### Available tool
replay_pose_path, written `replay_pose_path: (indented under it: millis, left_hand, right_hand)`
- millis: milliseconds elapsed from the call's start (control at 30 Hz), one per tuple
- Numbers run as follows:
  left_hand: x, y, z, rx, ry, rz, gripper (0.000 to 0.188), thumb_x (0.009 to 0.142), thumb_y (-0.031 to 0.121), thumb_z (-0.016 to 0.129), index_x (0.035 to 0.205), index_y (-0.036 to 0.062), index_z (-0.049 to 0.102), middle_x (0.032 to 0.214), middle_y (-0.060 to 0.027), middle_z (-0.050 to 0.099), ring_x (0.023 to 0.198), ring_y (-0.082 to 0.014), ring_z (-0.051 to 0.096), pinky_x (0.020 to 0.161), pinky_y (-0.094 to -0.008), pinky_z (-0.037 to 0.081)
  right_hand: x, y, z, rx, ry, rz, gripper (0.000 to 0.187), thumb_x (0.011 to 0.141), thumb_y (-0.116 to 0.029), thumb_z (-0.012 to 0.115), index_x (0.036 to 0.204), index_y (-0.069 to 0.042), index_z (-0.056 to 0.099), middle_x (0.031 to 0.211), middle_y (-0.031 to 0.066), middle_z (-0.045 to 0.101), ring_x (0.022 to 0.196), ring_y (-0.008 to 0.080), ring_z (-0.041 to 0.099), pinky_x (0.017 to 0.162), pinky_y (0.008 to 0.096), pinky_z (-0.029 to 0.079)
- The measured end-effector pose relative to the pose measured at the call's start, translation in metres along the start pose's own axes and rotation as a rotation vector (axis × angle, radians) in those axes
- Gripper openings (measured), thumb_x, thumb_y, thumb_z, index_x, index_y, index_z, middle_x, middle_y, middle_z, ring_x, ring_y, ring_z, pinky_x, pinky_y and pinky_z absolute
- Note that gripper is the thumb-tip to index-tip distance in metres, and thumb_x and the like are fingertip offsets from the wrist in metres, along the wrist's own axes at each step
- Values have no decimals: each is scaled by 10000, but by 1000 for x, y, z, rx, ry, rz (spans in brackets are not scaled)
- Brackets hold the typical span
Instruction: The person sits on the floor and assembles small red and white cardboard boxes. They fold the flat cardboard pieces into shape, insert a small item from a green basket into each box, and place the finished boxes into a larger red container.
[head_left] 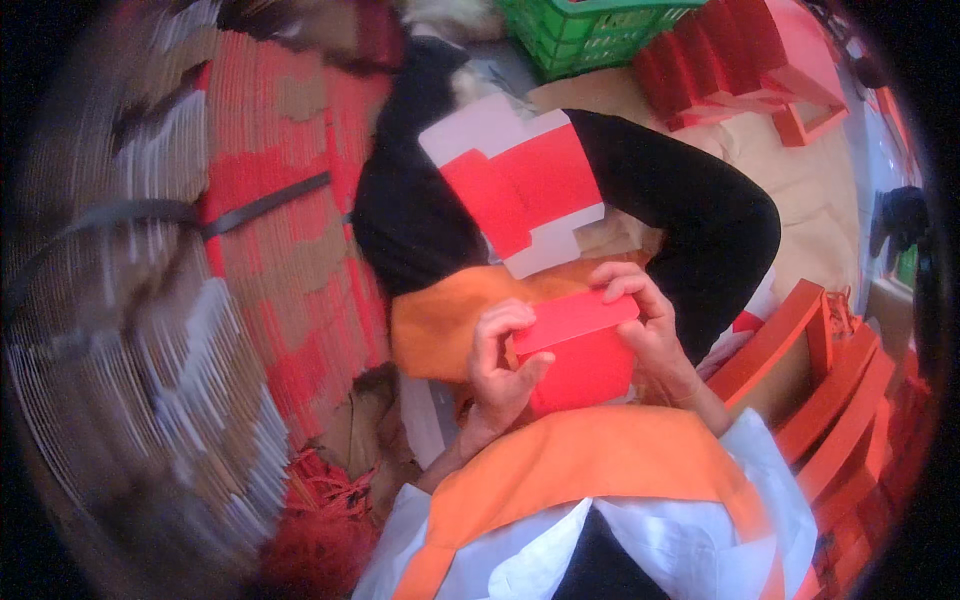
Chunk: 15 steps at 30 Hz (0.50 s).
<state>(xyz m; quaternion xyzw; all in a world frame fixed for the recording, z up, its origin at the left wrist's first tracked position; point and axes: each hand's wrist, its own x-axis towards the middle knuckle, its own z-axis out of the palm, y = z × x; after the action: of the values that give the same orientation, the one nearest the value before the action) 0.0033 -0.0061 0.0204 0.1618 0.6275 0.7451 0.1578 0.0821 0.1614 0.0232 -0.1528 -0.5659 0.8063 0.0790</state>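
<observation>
One apron point(590, 460); two hands point(500, 365) point(648, 315); one carton point(585, 370)

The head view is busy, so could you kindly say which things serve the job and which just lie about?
Apparently in the job:
red box, in left hand and right hand
flat red-and-white cardboard
strapped cardboard stack, probably
red boxes, upper right, probably

Apparently lying about:
green crate
tan sheet

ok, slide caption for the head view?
Left hand and right hand hold a red carton; a red-and-white cardboard piece lies just beyond it.
</observation>
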Motion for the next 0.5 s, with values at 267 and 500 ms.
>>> replay_pose_path:
  millis: [267, 500]
  left_hand:
    - [13, 15, 0, 274, -134, -55, 212, 733, -11, 601, 938, 6, 548, 995, -127, 550, 941, -228, 529, 831, -303, 413]
    - [16, 16, -4, 262, -183, -149, 148, 743, -27, 552, 887, 1, 569, 950, -118, 572, 940, -222, 536, 848, -303, 407]
  right_hand:
    - [3, -21, 10, -97, 66, 141, 171, 797, -26, 520, 966, -28, 493, 1031, 76, 498, 971, 165, 483, 845, 263, 376]
    - [6, -15, 0, -239, -31, 95, 99, 822, -39, 490, 912, -9, 519, 985, 92, 523, 954, 167, 491, 842, 268, 377]
